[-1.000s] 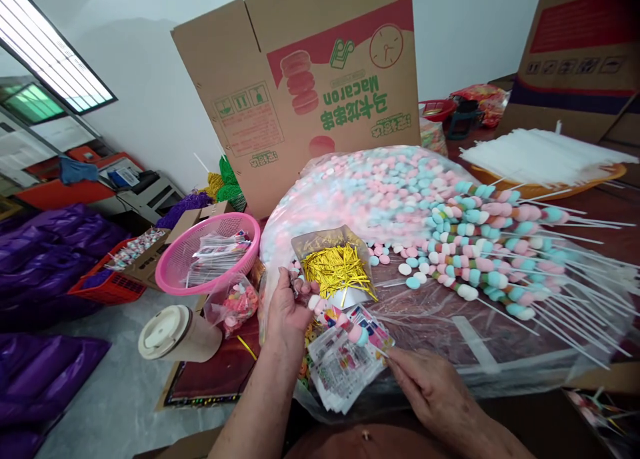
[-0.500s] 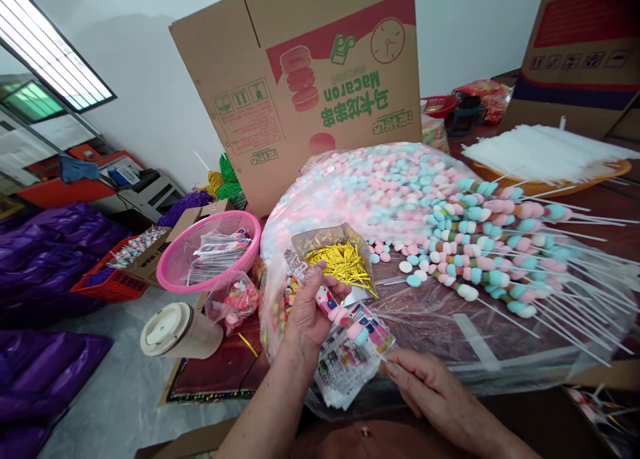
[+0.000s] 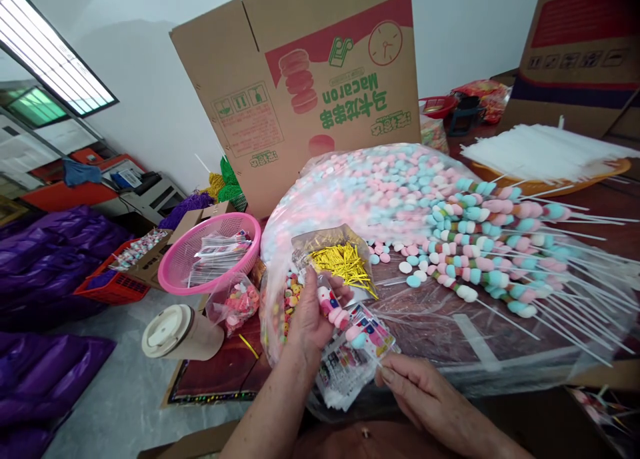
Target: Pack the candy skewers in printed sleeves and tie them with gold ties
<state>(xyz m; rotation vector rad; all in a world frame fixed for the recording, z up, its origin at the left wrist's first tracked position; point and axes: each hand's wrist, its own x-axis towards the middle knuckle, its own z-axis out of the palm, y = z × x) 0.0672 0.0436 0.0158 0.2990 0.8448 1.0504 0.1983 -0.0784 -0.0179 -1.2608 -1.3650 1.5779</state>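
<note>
My left hand holds a small printed clear plastic bag between thumb and fingers, the fingers curled loosely behind it. A marshmallow skewer, with pink, white and blue pieces, has its upper part inside this bag. My right hand pinches the lower end of the skewer's white stick between thumb and forefinger. Below the skewer lies a fanned stack of printed bags. Just beyond my left hand, an opened pouch holds gold twist ties. Left of it, a clear bag contains colourful gummy candies.
Finished-looking marshmallow skewers lie piled at right, before a tray of white sticks. A big bag of loose marshmallows fronts a cardboard box. At left stand a pink basket and a lidded cup.
The skewer has moved slightly further up into the bag, and my right hand has shifted a little left with the stick. My left hand's grip looks slightly looser.
</note>
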